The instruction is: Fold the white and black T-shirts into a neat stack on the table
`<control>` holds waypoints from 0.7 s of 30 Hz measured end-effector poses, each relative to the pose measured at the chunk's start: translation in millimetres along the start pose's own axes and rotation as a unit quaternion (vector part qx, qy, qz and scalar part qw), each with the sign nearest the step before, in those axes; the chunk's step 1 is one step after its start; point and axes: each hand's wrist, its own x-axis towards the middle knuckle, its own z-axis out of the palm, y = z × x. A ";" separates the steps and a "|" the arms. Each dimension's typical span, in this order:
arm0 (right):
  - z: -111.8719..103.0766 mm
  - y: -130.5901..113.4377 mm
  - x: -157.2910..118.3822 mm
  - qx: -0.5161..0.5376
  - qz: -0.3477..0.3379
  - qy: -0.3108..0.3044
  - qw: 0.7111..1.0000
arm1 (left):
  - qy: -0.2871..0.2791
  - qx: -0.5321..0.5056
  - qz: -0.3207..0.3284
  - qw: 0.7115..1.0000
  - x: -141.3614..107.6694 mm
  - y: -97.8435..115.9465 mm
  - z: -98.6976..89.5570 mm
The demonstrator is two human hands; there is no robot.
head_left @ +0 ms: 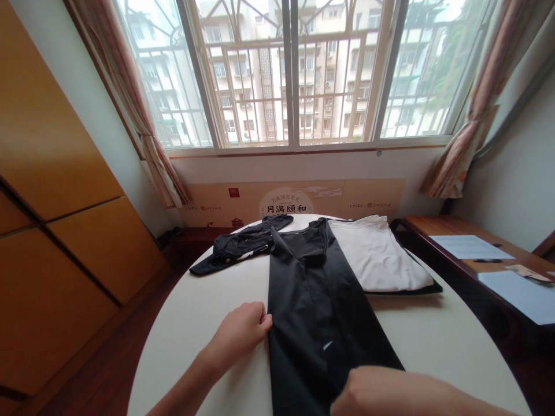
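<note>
A long black garment (310, 306) with a small white logo lies lengthwise on the round white table (173, 335), its open end at the far side. My left hand (245, 329) is closed, with thumb and fingers pinching the garment's left edge about halfway along. Near the bottom of the view my right hand (381, 390) is curled into a fist over the garment's near part. Its fingertips are hidden, so what it grips does not show. The garment's near end runs out of view.
Beyond the left hand lies a crumpled dark garment (243, 242). Folded white clothing (381, 254) rests on a dark piece at the right. A wooden side table (468, 225) holds papers (472, 247). Behind stand a long printed box (347, 196) and the window (295, 86).
</note>
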 end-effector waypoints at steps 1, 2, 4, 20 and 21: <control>-20.6 0.1 4.2 0.028 0.023 0.037 0.999 | 0.002 0.002 0.001 1.000 -0.2 0.1 0.4; -41.4 5.5 11.5 0.041 0.050 0.101 0.993 | 0.005 0.004 0.002 1.000 -0.1 0.7 0.0; -82.7 31.9 34.1 0.024 0.087 0.230 0.969 | 0.017 0.013 0.003 1.000 3.8 3.0 -4.1; -216.2 222.0 161.8 -0.148 0.410 0.322 0.841 | 0.118 -0.183 -0.023 0.976 214.4 -9.3 -35.2; -219.0 225.1 161.2 -0.149 0.411 0.330 0.837 | 0.120 -0.195 -0.018 0.973 216.2 -11.7 -30.8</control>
